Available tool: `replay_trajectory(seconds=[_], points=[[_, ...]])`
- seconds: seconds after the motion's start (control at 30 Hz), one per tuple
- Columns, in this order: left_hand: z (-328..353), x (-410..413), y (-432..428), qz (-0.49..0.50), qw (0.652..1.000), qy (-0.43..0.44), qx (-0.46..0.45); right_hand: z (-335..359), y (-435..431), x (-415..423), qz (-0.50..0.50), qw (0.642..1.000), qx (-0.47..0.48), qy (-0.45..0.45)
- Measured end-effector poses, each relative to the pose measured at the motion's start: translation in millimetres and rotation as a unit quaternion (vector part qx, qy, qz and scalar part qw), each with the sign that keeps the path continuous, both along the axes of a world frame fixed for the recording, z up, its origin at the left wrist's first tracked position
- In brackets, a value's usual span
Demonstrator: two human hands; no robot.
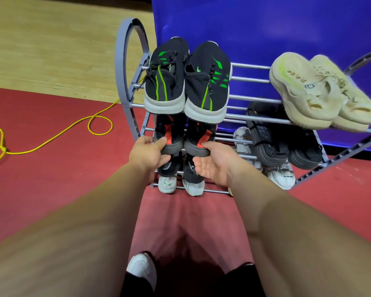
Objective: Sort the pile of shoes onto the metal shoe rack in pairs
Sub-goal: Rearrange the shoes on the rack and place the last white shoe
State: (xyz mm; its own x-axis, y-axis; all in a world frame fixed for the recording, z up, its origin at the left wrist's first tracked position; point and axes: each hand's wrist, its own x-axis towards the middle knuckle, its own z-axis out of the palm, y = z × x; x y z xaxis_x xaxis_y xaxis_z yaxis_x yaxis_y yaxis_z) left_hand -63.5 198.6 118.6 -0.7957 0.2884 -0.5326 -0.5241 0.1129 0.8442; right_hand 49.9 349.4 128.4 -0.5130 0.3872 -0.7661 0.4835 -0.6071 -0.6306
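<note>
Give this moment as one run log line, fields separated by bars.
action: placing black-and-red shoes on rack second shelf | left hand: grips one heel | right hand: thumb on other heel

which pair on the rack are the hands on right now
The black pair with red-orange heel stripes, directly beneath the black-and-green sneakers. The left hand grips one heel; the right hand touches the other with its thumb.
</note>
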Motion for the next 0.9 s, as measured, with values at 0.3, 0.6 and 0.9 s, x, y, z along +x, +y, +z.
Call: replay_trajectory(seconds=[0.3,0.6,0.9], points=[[12.0,2.8,-11.6,-0.057,0.997,0.014,-0.047,2.5,-2.8,-8.7,-0.069,0.995,-0.070,0.008],[11.4,17.4,-32.1,-0.219,0.957,-0.050,-0.186,8.2,3.7,32.7,0.040,0.998,0.019,-0.033],[-11.3,83.8,60.5,-0.399,0.882,-0.033,-0.249,-12.8,63.1,131.2,0.079,0.980,0.092,-0.157]])
